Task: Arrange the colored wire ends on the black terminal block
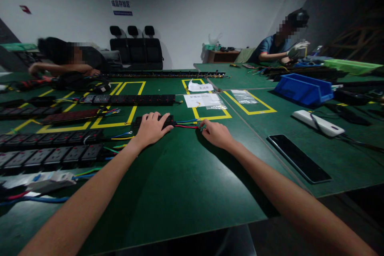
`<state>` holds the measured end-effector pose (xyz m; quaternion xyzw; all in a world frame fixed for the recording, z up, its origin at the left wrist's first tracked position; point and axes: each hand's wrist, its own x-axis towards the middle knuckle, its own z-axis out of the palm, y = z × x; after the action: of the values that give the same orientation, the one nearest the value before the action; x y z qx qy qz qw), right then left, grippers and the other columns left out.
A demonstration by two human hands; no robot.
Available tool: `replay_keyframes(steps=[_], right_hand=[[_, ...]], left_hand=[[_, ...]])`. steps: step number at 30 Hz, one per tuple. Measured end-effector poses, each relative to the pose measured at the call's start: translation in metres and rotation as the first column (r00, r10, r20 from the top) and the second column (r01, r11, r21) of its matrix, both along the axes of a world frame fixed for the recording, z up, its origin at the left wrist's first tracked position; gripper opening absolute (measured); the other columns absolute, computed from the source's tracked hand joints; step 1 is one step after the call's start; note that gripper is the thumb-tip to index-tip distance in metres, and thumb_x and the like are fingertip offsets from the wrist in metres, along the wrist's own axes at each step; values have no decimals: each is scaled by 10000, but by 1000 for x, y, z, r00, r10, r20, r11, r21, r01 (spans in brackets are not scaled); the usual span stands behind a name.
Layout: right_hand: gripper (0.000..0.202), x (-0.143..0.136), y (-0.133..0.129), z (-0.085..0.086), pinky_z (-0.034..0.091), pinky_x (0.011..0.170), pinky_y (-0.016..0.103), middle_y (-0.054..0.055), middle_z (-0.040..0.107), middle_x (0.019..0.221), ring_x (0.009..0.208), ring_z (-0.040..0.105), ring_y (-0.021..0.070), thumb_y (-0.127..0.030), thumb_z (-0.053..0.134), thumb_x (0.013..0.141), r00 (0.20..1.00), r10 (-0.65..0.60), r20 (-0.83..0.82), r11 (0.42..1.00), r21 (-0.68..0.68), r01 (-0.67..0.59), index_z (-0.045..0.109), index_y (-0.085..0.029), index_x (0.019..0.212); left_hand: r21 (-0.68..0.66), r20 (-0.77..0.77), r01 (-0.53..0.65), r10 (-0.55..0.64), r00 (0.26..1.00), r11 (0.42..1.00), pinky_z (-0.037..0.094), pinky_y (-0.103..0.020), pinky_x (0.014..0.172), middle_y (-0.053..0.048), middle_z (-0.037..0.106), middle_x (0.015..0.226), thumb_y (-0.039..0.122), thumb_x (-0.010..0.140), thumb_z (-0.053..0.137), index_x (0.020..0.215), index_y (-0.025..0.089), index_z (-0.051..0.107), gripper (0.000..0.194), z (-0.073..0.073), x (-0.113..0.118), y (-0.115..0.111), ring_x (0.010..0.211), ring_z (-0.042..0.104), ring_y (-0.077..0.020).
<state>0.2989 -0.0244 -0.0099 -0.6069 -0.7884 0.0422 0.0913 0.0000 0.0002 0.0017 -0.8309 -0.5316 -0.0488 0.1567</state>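
Observation:
My left hand (pixel 153 129) lies over a short black socket strip (pixel 171 119) on the green table, gripping it with fingers across the top and thumb along its right part. The palm and fingers hide most of the strip. Out of its right end run blue, yellow-green and red wires (pixel 186 125) with terminals at their tips. My right hand (pixel 217 133) pinches at the wire ends, index finger and thumb close together; exactly which wires are between them is hard to make out.
Several black socket strips (pixel 51 154) with loose wires fill the left side. A long strip (pixel 168 75) crosses the back. To the right are a phone (pixel 298 158), a white power bank-like block (pixel 318 123) and a blue bin (pixel 304 89). Papers (pixel 195 101) lie ahead. Two co-workers sit across.

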Motion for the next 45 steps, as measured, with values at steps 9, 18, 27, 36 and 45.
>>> replay_keyframes(steps=[9,18,27,36,45], right_hand=[[318,-1,0,1,401,712,301,65,780,1082,946,709,262,-250,489,995,1000,-6,-6,1000,1,6,633,-256,1278],[314,0,-1,1,373,684,302,64,782,1076,933,713,263,-243,483,991,1000,2,-10,1000,10,-2,634,-252,1266],[315,0,0,-1,393,703,300,65,781,1076,929,708,259,-253,485,995,1000,2,-11,1000,7,-2,633,-253,1273],[307,1,2,-2,387,699,297,68,779,1073,923,707,258,-257,495,995,1000,15,-15,1000,12,-14,629,-250,1271],[303,1,1,-2,346,659,300,66,781,1051,906,708,260,-241,486,989,1000,18,-11,999,31,-17,633,-244,1254]], left_hand=[[-21,28,2,-1,1000,1000,388,-491,972,-215,608,1321,687,1060,242,1591,218,483,748,1,0,-1,1188,544,-390],[-8,1,-2,2,1000,1000,400,-486,965,-208,612,1308,677,1067,245,1588,217,483,734,2,1,-1,1181,554,-377],[-15,24,6,-6,1000,1000,390,-485,976,-209,614,1313,684,1064,238,1585,216,489,744,2,1,-2,1187,550,-379],[-5,-1,-2,2,1000,1000,386,-480,967,-206,609,1320,673,1070,265,1591,220,482,724,1,1,-1,1192,553,-380],[0,-2,4,-4,1000,1000,394,-482,964,-207,613,1311,678,1069,264,1591,217,484,730,0,1,0,1187,559,-378]])
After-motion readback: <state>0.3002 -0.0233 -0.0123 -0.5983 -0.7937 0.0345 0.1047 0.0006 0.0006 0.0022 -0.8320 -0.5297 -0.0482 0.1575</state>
